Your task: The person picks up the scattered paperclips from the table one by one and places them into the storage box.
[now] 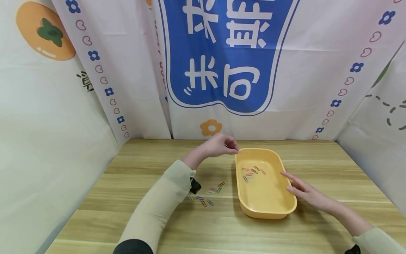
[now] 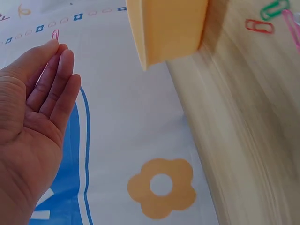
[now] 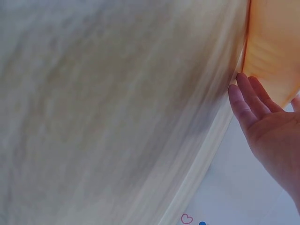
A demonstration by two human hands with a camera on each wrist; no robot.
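Note:
My left hand pinches a small pink paper clip between thumb and forefinger, its end sticking up past the fingertips. In the head view this hand is at the far left corner of a yellow plastic tray. Several coloured paper clips lie on the tray's floor, towards its far half. At the tray's right side, my right hand rests with forefinger and thumb over the rim. The right wrist view shows straight fingers against the tray's outer wall.
Several loose paper clips lie on the wooden table, left of the tray and near the left sleeve. Behind the table hangs a white printed cloth, with more cloth along both sides.

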